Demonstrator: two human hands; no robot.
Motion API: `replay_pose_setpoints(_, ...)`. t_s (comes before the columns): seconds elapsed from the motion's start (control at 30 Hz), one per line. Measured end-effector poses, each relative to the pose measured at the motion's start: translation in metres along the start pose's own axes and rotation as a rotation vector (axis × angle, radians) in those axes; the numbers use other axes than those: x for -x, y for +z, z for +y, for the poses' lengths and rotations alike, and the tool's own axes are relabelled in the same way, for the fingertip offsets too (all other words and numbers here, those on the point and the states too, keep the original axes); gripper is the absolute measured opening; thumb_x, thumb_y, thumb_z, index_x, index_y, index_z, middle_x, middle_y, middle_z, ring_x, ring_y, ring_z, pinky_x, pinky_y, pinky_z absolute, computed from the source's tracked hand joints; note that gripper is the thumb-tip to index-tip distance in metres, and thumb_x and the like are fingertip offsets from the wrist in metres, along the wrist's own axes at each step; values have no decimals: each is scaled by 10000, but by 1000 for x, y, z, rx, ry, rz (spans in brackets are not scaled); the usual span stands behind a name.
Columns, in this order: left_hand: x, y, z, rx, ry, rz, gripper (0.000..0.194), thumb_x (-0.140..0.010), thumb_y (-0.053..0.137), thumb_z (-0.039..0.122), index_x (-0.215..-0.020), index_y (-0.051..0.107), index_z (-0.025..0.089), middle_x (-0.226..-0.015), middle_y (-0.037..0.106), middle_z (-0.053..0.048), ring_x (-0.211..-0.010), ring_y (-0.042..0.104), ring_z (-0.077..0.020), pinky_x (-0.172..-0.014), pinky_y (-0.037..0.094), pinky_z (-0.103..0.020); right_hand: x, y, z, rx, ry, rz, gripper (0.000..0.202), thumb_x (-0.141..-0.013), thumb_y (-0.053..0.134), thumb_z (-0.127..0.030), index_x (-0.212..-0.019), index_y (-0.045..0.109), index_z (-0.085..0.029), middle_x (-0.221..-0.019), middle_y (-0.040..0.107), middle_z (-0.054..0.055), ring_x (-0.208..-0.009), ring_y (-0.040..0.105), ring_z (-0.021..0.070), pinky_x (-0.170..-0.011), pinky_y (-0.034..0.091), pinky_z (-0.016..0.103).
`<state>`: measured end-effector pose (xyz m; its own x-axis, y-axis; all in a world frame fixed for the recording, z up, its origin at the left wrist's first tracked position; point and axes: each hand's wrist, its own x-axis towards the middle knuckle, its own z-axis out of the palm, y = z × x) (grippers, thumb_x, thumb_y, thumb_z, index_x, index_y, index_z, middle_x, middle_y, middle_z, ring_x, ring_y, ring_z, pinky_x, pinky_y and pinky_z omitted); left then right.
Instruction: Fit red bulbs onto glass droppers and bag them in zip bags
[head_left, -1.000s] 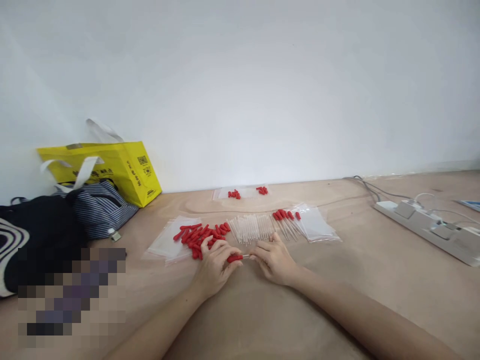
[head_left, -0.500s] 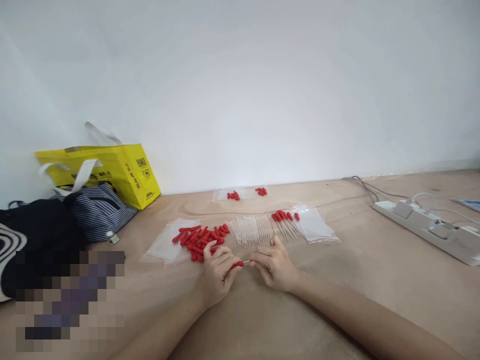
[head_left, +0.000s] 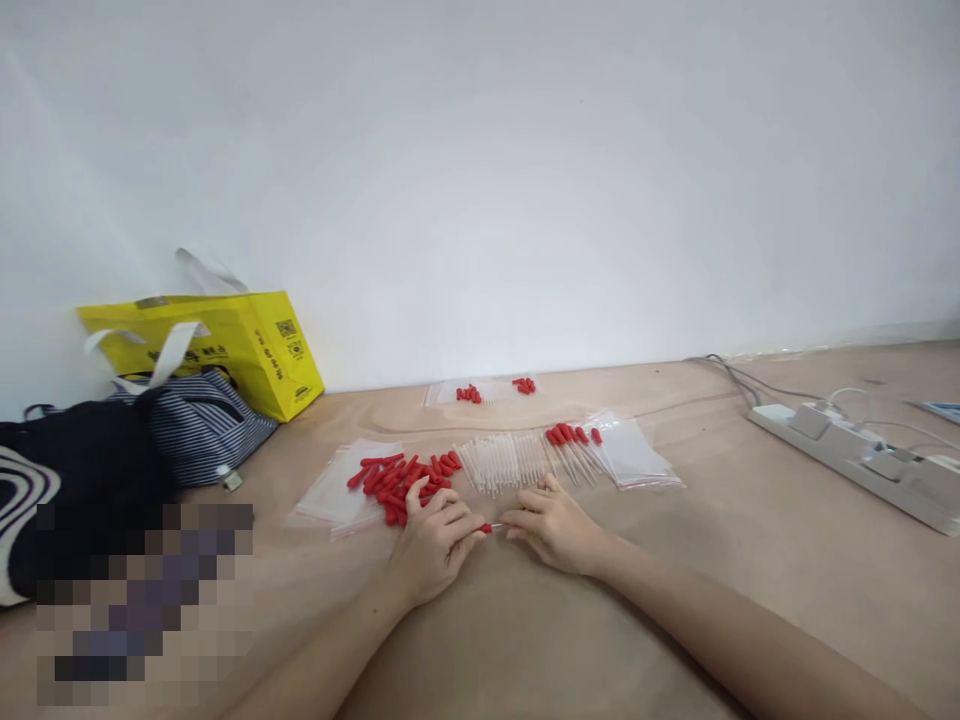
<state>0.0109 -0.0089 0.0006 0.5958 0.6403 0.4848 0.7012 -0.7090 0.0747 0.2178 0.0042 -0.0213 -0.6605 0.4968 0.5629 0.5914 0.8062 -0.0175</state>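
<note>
At the frame's lower centre, the left hand (head_left: 441, 535) pinches a bulb (head_left: 486, 528) and the right hand (head_left: 551, 527) a tube (head_left: 498, 526), apparently to keep them in line, while loose bulbs (head_left: 390, 482) and tubes (head_left: 504, 462) lie just above, presumably for easy reach.

The left hand (head_left: 439, 540) and the right hand (head_left: 556, 528) are bare, with slender fingers (head_left: 459, 524). The left forearm (head_left: 334, 640) and the right forearm (head_left: 712, 608) are bare too, tapering toward the far end. A small round dot (head_left: 375, 610), possibly a mole, marks the left forearm just short of the hand.
</note>
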Motion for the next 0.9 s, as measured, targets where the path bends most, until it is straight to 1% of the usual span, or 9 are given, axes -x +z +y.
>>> replay_pose_setpoints(0.07,1,0,-4,-29,-18,-5,202,-825,460,280,-986,581,284,-832,637,-3,-868,513,-173,-957,112,-478,2,0,7,32,52,21,175,-844,441,-242,-846,613,-209,-693,576,13,-661,480,122,-682,224,291)
replay_pose_setpoints(0.1,1,1,-6,-49,-46,8,266,-823,457,309,-1076,536,279,-902,626,-24,-910,501,-187,-954,116,-483,2,0,12,51,123,52,173,-839,439,-232,-836,611,-208,-699,586,17,-682,490,131,-691,225,296)
replay_pose_setpoints(0.17,2,3,-11,-91,-126,57,380,-814,452,348,-1184,448,259,-1001,593,-58,-973,475,-212,-947,129,-488,2,1,25,110,352,142,178,-831,424,-215,-836,601,-203,-725,609,29,-717,509,149,-700,228,302)
replay_pose_setpoints(0.27,3,7,-17,-133,-214,116,319,-792,473,334,-1101,507,260,-988,593,-59,-974,472,-227,-937,142,-500,0,5,47,229,715,227,165,-814,416,-227,-834,574,-183,-736,632,42,-721,529,177,-702,238,317)
replay_pose_setpoints(0.33,3,9,-19,-145,-224,122,240,-766,505,311,-993,562,260,-964,600,-51,-960,479,-235,-931,142,-511,-2,8,57,300,828,200,148,-801,424,-226,-804,562,-174,-712,636,47,-714,535,192,-721,240,336)
replay_pose_setpoints(0.4,2,11,-19,-153,-225,127,183,-745,526,293,-913,589,256,-947,605,-47,-950,485,-240,-927,140,-522,-5,12,63,363,850,158,141,-793,424,-213,-785,558,-170,-691,635,55,-717,537,203,-753,236,361)
replay_pose_setpoints(0.53,3,11,-19,-186,-249,150,135,-723,547,281,-838,606,244,-934,612,-53,-948,489,-258,-911,148,-540,-10,18,64,424,803,119,139,-783,435,-193,-781,573,-182,-726,641,75,-742,536,215,-809,208,402)
replay_pose_setpoints(0.77,5,11,-26,-218,-322,205,167,-704,556,304,-852,604,242,-921,617,-67,-935,495,-269,-890,160,-544,-11,16,60,390,802,64,213,-797,436,-245,-709,619,-181,-768,634,102,-807,524,237,-831,211,413)
replay_pose_setpoints(0.9,4,12,-26,-246,-395,174,181,-710,543,324,-849,605,227,-940,611,-68,-963,482,-271,-907,144,-531,-15,12,57,371,856,-4,241,-787,423,-263,-728,637,-169,-842,623,112,-879,500,244,-864,193,412)
